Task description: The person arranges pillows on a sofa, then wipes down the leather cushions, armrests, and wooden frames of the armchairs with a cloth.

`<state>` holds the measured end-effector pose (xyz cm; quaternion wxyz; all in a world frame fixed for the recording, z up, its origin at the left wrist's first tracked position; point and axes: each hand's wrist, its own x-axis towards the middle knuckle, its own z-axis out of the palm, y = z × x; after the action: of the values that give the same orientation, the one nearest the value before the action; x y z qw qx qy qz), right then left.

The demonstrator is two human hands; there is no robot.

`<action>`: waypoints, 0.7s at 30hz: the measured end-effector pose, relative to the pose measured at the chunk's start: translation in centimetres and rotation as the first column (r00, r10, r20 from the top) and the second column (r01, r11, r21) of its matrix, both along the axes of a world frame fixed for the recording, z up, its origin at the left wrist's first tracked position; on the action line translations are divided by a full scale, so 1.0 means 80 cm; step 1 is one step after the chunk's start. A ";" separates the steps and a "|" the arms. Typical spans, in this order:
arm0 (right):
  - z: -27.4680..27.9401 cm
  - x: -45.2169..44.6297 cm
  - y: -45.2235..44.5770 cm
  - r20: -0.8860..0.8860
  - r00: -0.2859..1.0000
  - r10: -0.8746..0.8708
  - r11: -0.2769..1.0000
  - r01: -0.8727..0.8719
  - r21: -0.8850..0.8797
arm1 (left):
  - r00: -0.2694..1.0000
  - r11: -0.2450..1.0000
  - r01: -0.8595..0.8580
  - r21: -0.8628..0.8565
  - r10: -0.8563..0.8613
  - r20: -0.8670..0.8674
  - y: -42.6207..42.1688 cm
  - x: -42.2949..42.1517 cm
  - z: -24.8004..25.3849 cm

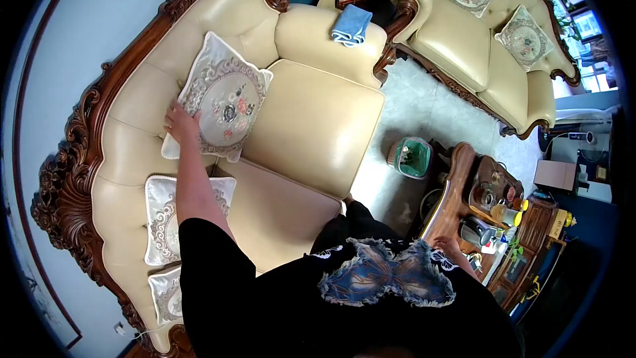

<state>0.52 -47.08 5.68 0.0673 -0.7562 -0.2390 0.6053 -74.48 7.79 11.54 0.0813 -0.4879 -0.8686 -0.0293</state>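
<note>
My left hand [180, 124] is at the left edge of a white cushion [228, 109] with an embroidered flower oval. The thumb lies on its front and the fingers curl at its border, closed on it. This cushion leans against the tufted back of the cream sofa [318, 119]. Below it, a second patterned cushion [159, 215] is partly hidden by my forearm. A third cushion [165, 295] sits lower still. My right hand [450, 246] rests at the edge of the wooden table [440, 222], holding nothing visible, its fingers apart.
A blue cloth [351, 25] lies on the sofa's armrest. Beyond stands another cream sofa [450, 53] with two cushions. A bin with a green liner [412, 158] is on the floor. The table bears a kettle [474, 231], a wooden tray [493, 185] and cups.
</note>
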 end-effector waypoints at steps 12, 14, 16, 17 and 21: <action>-0.038 0.000 0.027 -0.028 0.991 -0.133 0.981 0.136 0.139 | 0.930 0.935 0.341 0.095 -0.350 0.109 -0.183 0.088 -0.064; -0.036 0.005 0.045 -0.101 0.974 -0.201 0.977 0.208 0.054 | 0.883 0.913 0.398 0.092 -0.408 0.234 -0.256 0.078 -0.180; -0.042 0.003 0.063 0.025 0.988 0.152 0.985 -0.154 0.080 | 0.879 0.947 0.227 -0.226 -0.099 0.467 -0.373 0.127 -0.205; -0.051 0.009 0.074 0.011 0.984 0.179 0.983 -0.179 0.042 | 0.851 0.921 0.260 -0.292 -0.075 0.520 -0.422 0.139 -0.221; -0.134 0.051 0.154 -0.143 0.985 0.091 0.982 -0.113 -0.151 | 0.726 0.800 0.283 -0.529 0.182 0.663 -0.576 0.194 -0.248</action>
<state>4.59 -34.78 -5.02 -0.0081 -0.7031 -0.2236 0.6750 -58.97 -38.29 -8.26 -0.4039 -0.4663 -0.7843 0.0651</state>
